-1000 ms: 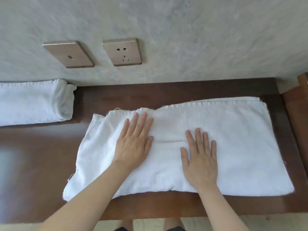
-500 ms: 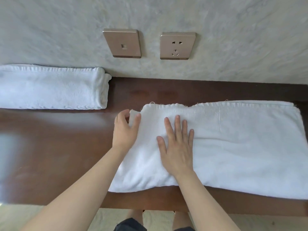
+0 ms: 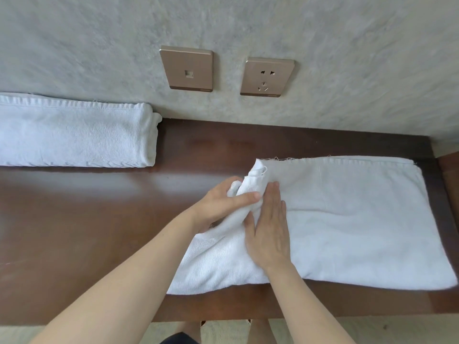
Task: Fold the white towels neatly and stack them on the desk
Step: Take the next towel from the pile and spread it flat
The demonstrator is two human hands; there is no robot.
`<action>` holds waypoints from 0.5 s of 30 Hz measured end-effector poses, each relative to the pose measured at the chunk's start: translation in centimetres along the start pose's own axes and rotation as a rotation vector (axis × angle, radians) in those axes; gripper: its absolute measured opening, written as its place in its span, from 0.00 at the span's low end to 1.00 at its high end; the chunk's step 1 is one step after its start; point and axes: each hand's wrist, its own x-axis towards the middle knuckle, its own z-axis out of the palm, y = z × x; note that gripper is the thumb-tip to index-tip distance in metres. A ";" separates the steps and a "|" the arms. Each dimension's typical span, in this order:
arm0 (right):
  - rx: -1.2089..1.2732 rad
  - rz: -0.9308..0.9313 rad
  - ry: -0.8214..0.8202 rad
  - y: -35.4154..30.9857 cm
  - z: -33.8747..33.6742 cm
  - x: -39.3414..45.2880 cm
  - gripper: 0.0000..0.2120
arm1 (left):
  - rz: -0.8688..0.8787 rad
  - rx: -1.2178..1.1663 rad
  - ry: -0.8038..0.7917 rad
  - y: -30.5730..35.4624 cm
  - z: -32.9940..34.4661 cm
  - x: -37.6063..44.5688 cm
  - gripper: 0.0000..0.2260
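A white towel (image 3: 347,219) lies spread across the right half of the dark wooden desk (image 3: 99,219). My left hand (image 3: 221,204) grips the towel's left end, which is lifted and bunched up off the desk. Just right of it, my right hand (image 3: 269,227) presses flat on the towel with straight fingers. A folded white towel (image 3: 74,135) lies at the back left of the desk against the wall.
Two bronze wall plates, a switch plate (image 3: 186,68) and a power socket (image 3: 267,76), sit on the grey wall above the desk. The desk's front edge runs along the bottom, with my legs below it. A wooden post stands at the far right.
My left hand has taken hold of the towel's left end and lifted it rightward. My right hand stays pressed on the towel. The view has shifted left.
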 end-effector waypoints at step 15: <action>-0.098 0.144 -0.080 1.3 -1.2 -0.7 0.38 | 0.127 0.036 0.088 1.5 -2.8 -0.6 0.18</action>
